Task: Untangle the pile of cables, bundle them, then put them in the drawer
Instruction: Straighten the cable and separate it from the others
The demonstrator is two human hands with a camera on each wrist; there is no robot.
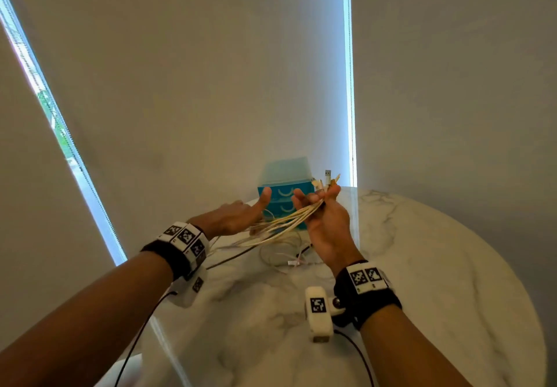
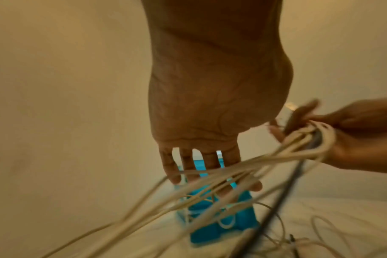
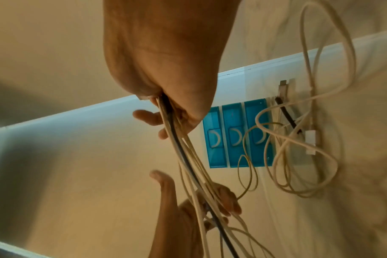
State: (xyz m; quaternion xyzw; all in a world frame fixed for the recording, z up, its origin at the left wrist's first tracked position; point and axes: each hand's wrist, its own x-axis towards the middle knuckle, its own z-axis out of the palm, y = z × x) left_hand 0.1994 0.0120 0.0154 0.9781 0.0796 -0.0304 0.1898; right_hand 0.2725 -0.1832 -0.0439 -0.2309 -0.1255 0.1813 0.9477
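My right hand is raised palm-up and grips a bundle of pale cables near their ends, so several plugs stick up above the fist. One black cable runs in the bundle among the white ones. My left hand is to the left, thumb up and fingers straight and spread. The hanging strands run across those fingers. Behind both hands stands the blue drawer unit with all three drawers closed. The strands trail down to the table.
More loose white cables and a white plug lie looped on the round marble table in front of the drawers. A black cable runs off to the left. Blinds and a wall close off the far side.
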